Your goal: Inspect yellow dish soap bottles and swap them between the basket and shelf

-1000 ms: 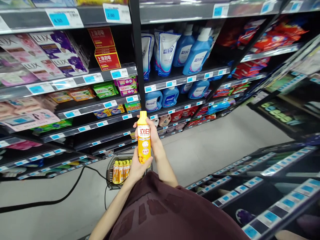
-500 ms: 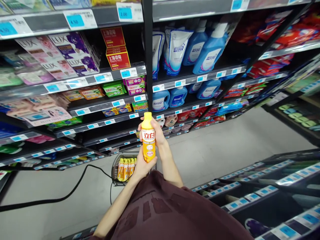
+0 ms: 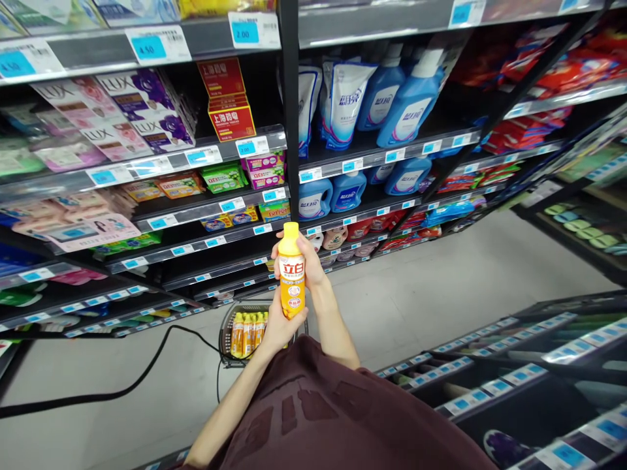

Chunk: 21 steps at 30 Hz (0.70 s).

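A yellow bottle of dish soap (image 3: 292,287) with a yellow cap and a white label with red characters is held before my body, its label facing me. My left hand (image 3: 283,326) grips it round the lower part. Higher up, my right hand (image 3: 313,264) wraps behind it near the shoulder, fingertips showing on the far side. Below, partly hidden by my left forearm, a dark basket (image 3: 226,326) stands on the floor with several similar yellow bottles (image 3: 247,333) upright in it.
Shelves ahead carry boxed soap (image 3: 140,108), red soap boxes (image 3: 230,117), blue detergent bottles (image 3: 411,104) and refill pouches (image 3: 345,101). A black cable (image 3: 147,372) runs across at the left. More shelving (image 3: 490,391) stands close on my right, beside the grey floor (image 3: 386,307).
Hardly anything differs. Both hands keep the bottle in the same grip, and it sits very slightly lower in the view.
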Each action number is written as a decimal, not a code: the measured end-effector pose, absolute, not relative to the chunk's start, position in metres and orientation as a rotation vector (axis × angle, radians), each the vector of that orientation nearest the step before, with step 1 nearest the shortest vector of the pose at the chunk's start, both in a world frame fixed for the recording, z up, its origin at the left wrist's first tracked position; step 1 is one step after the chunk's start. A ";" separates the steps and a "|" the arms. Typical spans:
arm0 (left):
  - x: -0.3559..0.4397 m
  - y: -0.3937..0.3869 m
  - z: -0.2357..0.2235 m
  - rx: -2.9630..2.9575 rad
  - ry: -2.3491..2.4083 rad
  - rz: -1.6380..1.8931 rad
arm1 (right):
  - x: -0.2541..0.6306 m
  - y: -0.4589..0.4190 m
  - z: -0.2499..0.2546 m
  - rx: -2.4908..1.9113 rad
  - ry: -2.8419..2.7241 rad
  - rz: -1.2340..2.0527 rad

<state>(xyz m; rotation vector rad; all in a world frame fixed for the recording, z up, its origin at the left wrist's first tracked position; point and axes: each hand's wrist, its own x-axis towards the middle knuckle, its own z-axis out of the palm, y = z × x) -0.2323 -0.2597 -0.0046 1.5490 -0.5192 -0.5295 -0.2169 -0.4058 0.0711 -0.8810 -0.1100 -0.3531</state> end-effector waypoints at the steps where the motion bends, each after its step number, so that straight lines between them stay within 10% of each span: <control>1: -0.232 -0.260 -0.005 1.558 -0.531 -0.526 | -0.217 -0.406 0.071 -0.873 -0.105 -0.346; 21: -0.237 -0.247 -0.013 1.564 -0.477 -0.411 | -0.215 -0.395 0.068 -0.786 -0.092 -0.278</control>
